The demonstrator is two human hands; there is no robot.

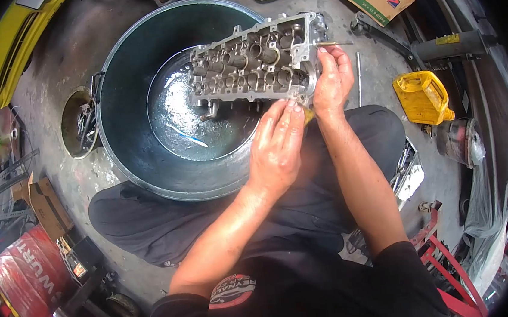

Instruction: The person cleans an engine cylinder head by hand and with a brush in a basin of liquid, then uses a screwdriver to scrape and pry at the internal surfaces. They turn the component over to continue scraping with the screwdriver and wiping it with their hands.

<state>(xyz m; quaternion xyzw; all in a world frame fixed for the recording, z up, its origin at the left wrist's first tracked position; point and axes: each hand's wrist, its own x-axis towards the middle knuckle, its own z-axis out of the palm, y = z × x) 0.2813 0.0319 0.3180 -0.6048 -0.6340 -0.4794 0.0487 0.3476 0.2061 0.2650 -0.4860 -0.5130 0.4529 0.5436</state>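
A grey metal engine cylinder head is held tilted over a large dark green tub, its open side with rows of round bores facing me. My left hand is closed on its near lower corner, fingertips on the rim. Something small and yellow shows beside those fingers; what it is I cannot make out. At the head's right end, my right hand pinches a thin metal rod that points sideways against the end face. The right palm lies close along that end, and part of its grip is hidden.
Shallow liquid and a slim blue-white object lie in the tub. Left of it stands a small round container with metal pieces. To the right are a yellow jug, a metal rod on the floor and a red metal frame.
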